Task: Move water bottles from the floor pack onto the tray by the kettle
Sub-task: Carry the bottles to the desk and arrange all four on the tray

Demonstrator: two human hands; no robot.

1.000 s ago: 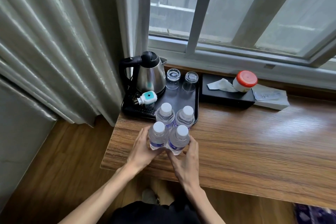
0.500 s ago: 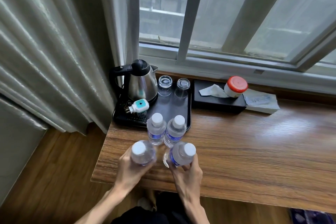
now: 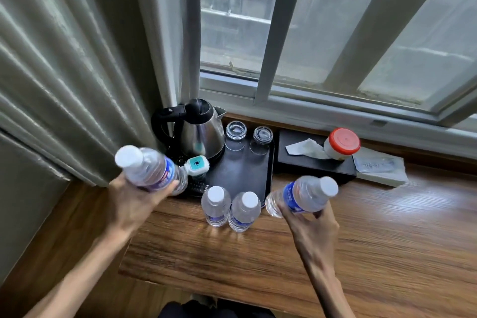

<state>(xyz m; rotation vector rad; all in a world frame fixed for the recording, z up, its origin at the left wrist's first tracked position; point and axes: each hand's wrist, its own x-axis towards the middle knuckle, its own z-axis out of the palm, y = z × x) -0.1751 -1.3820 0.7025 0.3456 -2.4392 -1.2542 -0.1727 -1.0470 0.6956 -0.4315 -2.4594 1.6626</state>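
My left hand (image 3: 134, 204) grips a clear water bottle (image 3: 149, 168) with a white cap, tilted up and to the left, above the table's left corner. My right hand (image 3: 309, 224) holds a second water bottle (image 3: 302, 196), tilted with its cap to the right. Two more bottles (image 3: 216, 205) (image 3: 244, 210) stand upright on the wooden table (image 3: 361, 240), touching the front edge of the black tray (image 3: 242, 173). A steel kettle (image 3: 201, 131) with a black handle stands at the tray's back left. The floor pack is out of view.
Two upturned glasses (image 3: 236, 134) (image 3: 262, 138) stand at the tray's back. A white and teal plug (image 3: 196, 165) lies on the tray's left. A black tissue box (image 3: 309, 160) with a red-lidded jar (image 3: 341, 143) sits right of the tray, with a folded cloth (image 3: 379, 170) beyond. Curtains (image 3: 77, 72) hang left.
Both hands have lifted their bottles off the table and swung them apart, the left one up and to the left, the right one to the right. The two standing bottles have stayed put.
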